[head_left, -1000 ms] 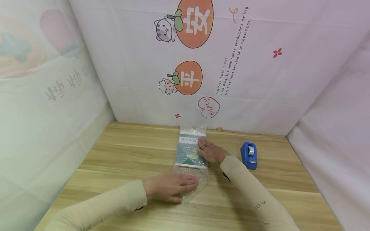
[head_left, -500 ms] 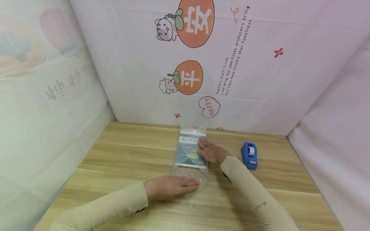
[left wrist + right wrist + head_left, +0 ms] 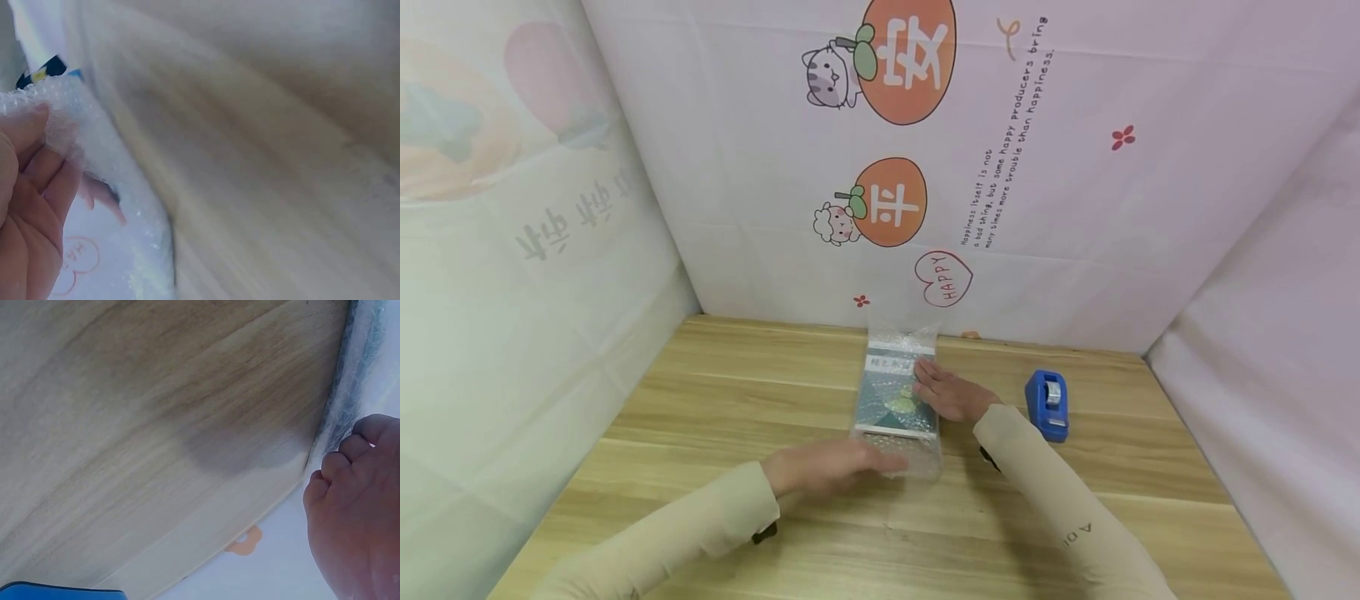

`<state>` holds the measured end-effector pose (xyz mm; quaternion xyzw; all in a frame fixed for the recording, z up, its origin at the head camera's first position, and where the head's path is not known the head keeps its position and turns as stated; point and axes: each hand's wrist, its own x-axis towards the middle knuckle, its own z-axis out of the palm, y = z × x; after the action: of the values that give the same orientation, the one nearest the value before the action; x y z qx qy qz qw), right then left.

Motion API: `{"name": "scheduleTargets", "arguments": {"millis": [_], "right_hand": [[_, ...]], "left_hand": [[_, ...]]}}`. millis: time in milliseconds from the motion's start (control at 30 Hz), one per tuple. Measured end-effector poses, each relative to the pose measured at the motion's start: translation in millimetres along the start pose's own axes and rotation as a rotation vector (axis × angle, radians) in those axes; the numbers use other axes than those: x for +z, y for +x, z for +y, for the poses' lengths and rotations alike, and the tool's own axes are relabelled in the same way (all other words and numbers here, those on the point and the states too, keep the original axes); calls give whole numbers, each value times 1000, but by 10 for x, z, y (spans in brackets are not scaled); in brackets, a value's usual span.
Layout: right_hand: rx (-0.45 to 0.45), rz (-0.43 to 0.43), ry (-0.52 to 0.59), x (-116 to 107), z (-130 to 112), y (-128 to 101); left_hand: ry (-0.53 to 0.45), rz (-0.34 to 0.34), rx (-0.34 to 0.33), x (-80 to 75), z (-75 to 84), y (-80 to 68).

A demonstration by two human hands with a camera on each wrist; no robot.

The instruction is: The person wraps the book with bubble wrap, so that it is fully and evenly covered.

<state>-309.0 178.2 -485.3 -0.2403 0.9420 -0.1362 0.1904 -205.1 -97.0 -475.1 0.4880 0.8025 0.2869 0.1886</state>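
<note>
A teal book (image 3: 880, 407) with a white title band lies under bubble wrap (image 3: 917, 458) on the wooden table. My right hand (image 3: 951, 395) rests on the book's right side, its fingers extended over the wrap. At the near end, my blurred left hand (image 3: 831, 464) lifts the loose flap. The left wrist view shows the left hand (image 3: 37, 206) pinching the bubble wrap (image 3: 134, 194) near its edge, with fingertips partly behind the clear sheet. In the right wrist view, the right hand (image 3: 359, 506) lies against the wrapped edge (image 3: 344, 400).
A blue tape dispenser (image 3: 1048, 405) stands to the right of the right hand, with a roll of tape in it. Printed white cloth (image 3: 760, 208) closes off the back and both sides. The wooden table (image 3: 715, 417) extends to the left of the book and toward me.
My left hand goes from lying flat over the near end of the wrap to raising its flap, which now reaches less far toward me. The right hand stays in place.
</note>
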Motion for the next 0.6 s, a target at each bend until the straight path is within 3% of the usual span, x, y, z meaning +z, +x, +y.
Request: {"name": "scheduleTargets", "arguments": {"millis": [33, 67, 100, 133, 200, 367, 600], "right_hand": [[5, -2, 23, 2, 6, 2], [15, -4, 55, 2, 11, 1], [26, -6, 95, 0, 14, 1], [35, -9, 133, -2, 17, -1], [57, -16, 217, -6, 15, 1], [92, -28, 316, -35, 5, 0], [131, -42, 403, -77, 14, -13]], "left_hand": [[92, 29, 77, -32, -14, 9], [133, 55, 112, -65, -21, 17], [236, 90, 158, -98, -31, 19], [236, 116, 161, -128, -42, 27], [227, 166, 137, -176, -71, 44], [110, 275, -10, -288, -130, 96], [-13, 427, -25, -406, -254, 265]]}}
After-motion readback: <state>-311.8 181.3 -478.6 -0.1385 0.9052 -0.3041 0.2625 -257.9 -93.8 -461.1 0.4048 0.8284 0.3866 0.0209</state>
